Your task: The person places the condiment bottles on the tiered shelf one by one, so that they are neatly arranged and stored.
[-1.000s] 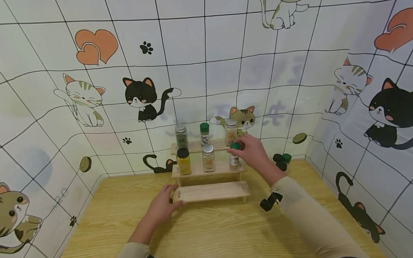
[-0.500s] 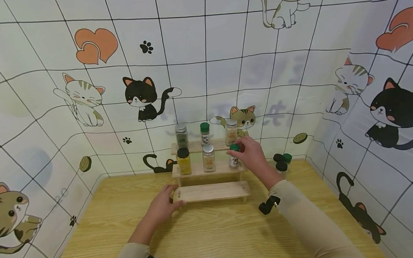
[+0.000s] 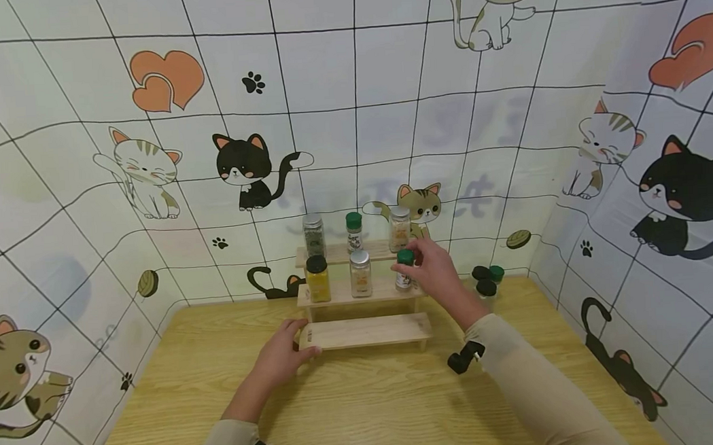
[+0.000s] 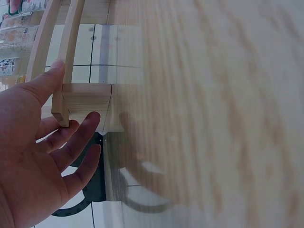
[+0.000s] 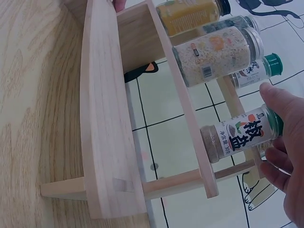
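Since the earlier frame only small things have moved: the right hand [image 3: 436,270] has its wrist a little lower, so more glass of the black-capped jar [image 3: 486,289] at the right rear of the desk [image 3: 367,399] can be seen, and the left hand [image 3: 277,355] stays at its place. The right fingers are bent around the green cap of a white-labelled shaker [image 5: 242,134], thumb on one side and other fingers opposite; how strongly they press, I cannot tell. This shaker is upright at the right end of the middle tier of the wooden rack [image 3: 363,329]. It is held by the cap, I suppose, because the top is the easiest part to reach from above, and the neighbour jars are not disturbed. Left fingers grip the left end of the lowest board, with the thumb over its edge and fingertips behind it; probably this keeps the light rack from sliding. On the same tier stand a yellow jar [image 3: 318,280] and a silver-capped jar [image 3: 360,277], apart from each other, perhaps so that each one can be taken alone. Behind, the higher tier carries another green-topped shaker [image 3: 354,233] between two silver-lidded jars [image 3: 314,236], which remain visible above the front row.
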Tool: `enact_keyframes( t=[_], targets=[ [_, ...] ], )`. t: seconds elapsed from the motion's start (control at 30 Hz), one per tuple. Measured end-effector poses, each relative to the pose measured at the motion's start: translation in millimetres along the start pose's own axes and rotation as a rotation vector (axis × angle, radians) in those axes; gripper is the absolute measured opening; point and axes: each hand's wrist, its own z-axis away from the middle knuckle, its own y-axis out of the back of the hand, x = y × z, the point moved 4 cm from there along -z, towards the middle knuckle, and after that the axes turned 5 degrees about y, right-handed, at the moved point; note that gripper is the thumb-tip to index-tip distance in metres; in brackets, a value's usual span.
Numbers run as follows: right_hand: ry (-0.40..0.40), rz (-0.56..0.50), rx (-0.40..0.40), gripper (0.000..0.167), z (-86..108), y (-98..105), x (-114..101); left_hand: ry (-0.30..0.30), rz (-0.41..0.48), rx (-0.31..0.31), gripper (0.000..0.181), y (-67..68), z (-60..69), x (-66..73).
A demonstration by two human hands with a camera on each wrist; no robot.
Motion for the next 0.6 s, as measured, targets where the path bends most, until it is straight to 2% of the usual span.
enact_keyframes(
  t=[0.23,0.6],
  targets=[
    [-0.009,-0.023,0.006,0.054,5.1,0.9,3.4,0.004,-0.009,0.003,0.073,-1.4,-1.0,-0.5],
    [-0.035,-0.045,0.014,0.056,26.1,16.0,17.3,0.008,-0.003,-0.006,0.074,-3.8,-3.6,-5.4]
  ],
)
